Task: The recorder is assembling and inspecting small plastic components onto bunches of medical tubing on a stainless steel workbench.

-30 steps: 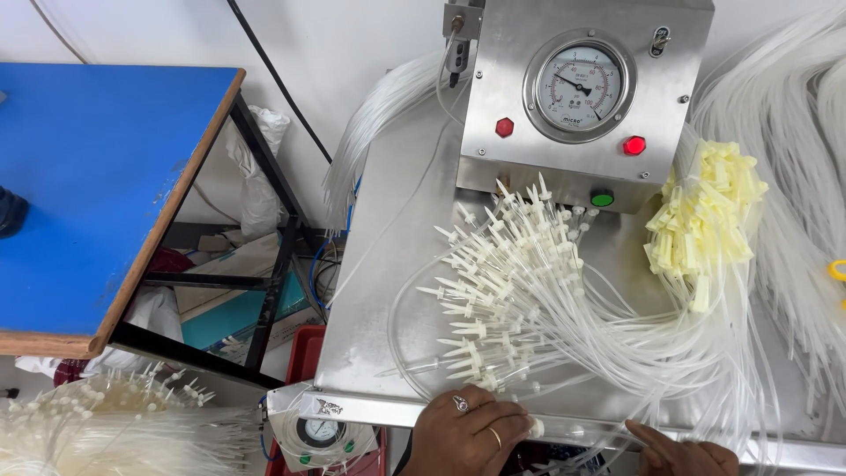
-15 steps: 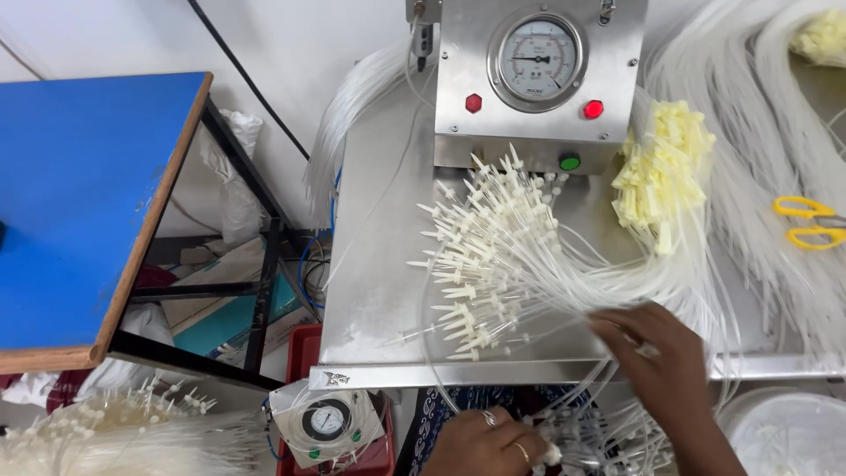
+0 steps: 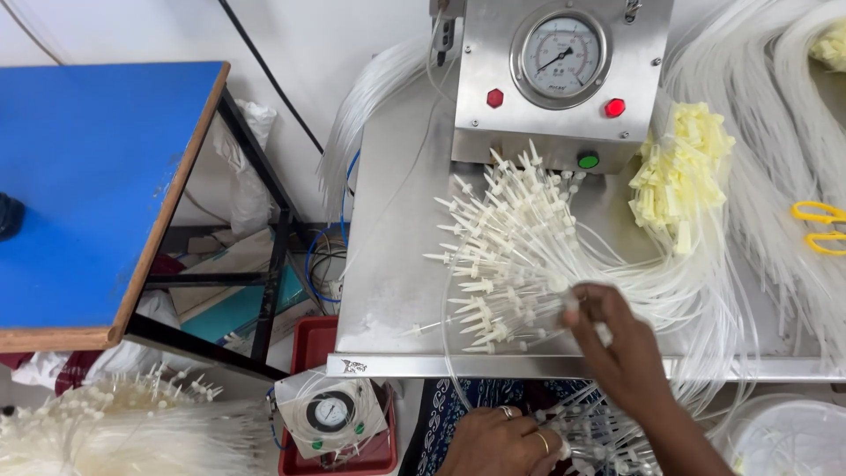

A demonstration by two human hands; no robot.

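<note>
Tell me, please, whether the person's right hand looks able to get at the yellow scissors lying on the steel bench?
Probably yes. The right hand is at the white spiked connectors, and the yellow scissors lie uncovered further right on the clear tubing, with nothing standing between them.

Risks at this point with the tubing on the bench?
1. The right hand reaches into a dense fan of white tube ends; pulling one may drag its neighbours along.
2. Clear tubes loop over the steel table edge, so they might snag or slide off.
3. The left hand grips another bundle below; the two could tangle.
</note>
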